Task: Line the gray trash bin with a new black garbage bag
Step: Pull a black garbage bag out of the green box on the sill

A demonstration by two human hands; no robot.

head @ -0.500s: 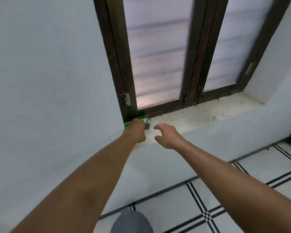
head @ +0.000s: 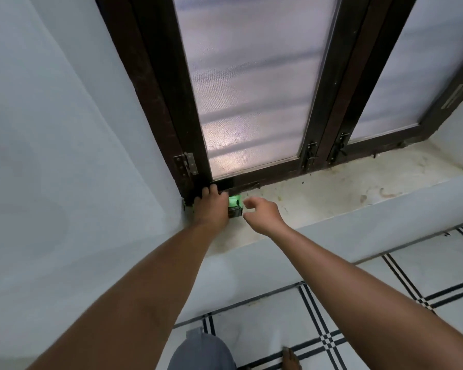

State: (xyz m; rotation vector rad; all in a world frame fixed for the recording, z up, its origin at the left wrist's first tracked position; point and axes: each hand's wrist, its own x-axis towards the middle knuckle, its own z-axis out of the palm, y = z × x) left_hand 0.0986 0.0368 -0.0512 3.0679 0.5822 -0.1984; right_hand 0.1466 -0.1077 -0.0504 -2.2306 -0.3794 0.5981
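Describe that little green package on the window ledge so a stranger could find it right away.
Start at the dark wooden window frame and follow it down to the pale sill's left corner. There, between the left hand and right hand, sits the green package: bright green over black, the sill's only colourful thing.

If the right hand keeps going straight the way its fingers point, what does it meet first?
Most likely the green and black pack on the sill, just off the right hand fingertips. The left hand lies against the pack's far side. Depth is hard to judge.
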